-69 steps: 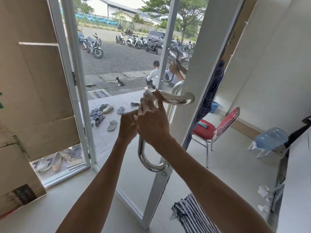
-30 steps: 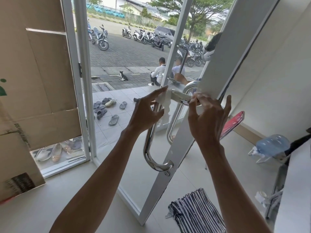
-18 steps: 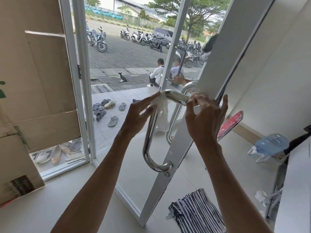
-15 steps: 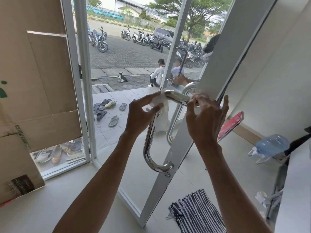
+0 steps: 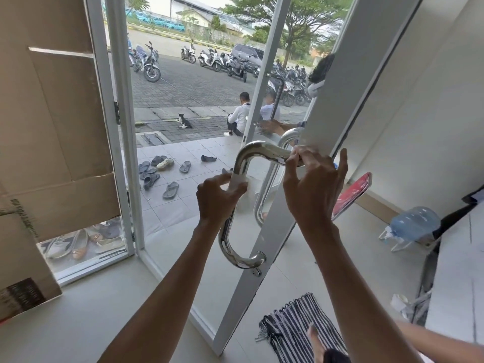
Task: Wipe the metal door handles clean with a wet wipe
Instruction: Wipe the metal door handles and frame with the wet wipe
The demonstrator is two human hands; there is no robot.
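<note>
A polished metal door handle [image 5: 230,242], bent like a C, is fixed to the white frame of an open glass door [image 5: 309,142]. My left hand [image 5: 218,197] pinches a white wet wipe [image 5: 239,180] around the upper part of the handle's vertical bar. My right hand [image 5: 313,184] grips the handle's top horizontal arm close to the door frame. A second handle [image 5: 269,184] shows through the glass on the door's outer side.
A cardboard sheet [image 5: 52,127] covers the left window. A striped mat [image 5: 298,323] lies on the floor by the door's bottom corner. A red chair [image 5: 353,192] and a water jug [image 5: 413,224] stand to the right. Sandals [image 5: 162,174] lie outside; people sit beyond the door.
My left hand has slid the wipe from the handle's top bend down onto the vertical bar. My right hand stays on the top arm.
</note>
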